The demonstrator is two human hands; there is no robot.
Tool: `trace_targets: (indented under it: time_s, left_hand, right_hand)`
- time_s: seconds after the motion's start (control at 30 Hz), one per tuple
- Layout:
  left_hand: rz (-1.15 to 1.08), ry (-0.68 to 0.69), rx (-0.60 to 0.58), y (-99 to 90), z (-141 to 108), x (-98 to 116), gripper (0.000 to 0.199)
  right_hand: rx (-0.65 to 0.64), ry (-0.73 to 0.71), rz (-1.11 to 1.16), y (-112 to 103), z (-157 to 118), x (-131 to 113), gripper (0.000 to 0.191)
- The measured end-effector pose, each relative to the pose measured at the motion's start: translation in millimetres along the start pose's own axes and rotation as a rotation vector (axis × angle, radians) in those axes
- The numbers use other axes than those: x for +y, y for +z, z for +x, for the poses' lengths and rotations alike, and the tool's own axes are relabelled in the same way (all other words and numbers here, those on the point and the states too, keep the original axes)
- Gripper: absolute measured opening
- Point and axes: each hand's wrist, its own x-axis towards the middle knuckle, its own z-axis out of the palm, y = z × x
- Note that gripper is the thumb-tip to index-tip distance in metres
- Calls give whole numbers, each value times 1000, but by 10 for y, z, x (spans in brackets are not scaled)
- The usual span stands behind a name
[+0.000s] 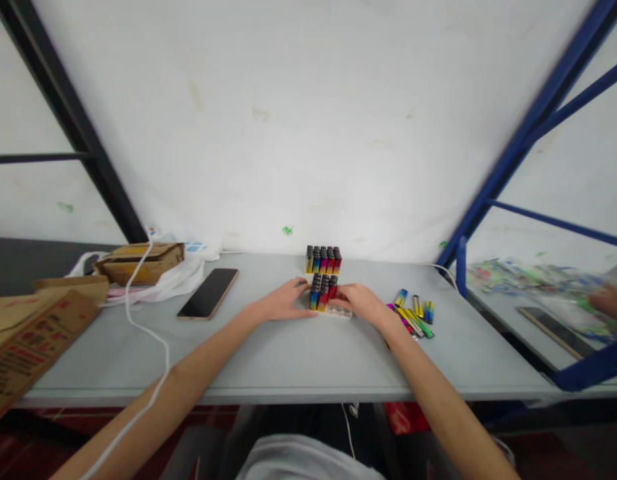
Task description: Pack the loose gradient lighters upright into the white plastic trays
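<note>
A clear tray (341, 312) lies on the grey table, with several upright multicoloured lighters (318, 293) standing in its left part. My left hand (287, 300) rests at their left side, thumb and fingers apart around the tray's edge. Over the right part of the tray is my right hand (356, 299), its fingers bent against the red lighters; its fingertips are hidden. Behind stands a full block of upright lighters (323, 260). To the right, several loose lighters (413, 315) lie in a pile.
A phone (208, 293) lies left of my left hand. Cardboard boxes (43, 327) and white plastic bags fill the left side. A white cable (163, 347) hangs over the left forearm. Beyond the blue frame (518, 143), a person's blurred hand shows at far right.
</note>
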Motion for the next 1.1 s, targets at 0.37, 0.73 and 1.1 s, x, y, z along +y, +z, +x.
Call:
trace_targets:
  time_s: [0.37,0.73,1.1]
  left_hand:
    - [-5,6,-5,-8,20,-9,74]
    - [33,21,-9,8,17,-40,74]
    - [42,33,14,16,9,-42,73]
  right_hand:
    - [129,160,48,-873,-839,159,35]
    - [54,169,-131,-542,-1757,418,26]
    - [234,64,-373,-260,-1413,406,31]
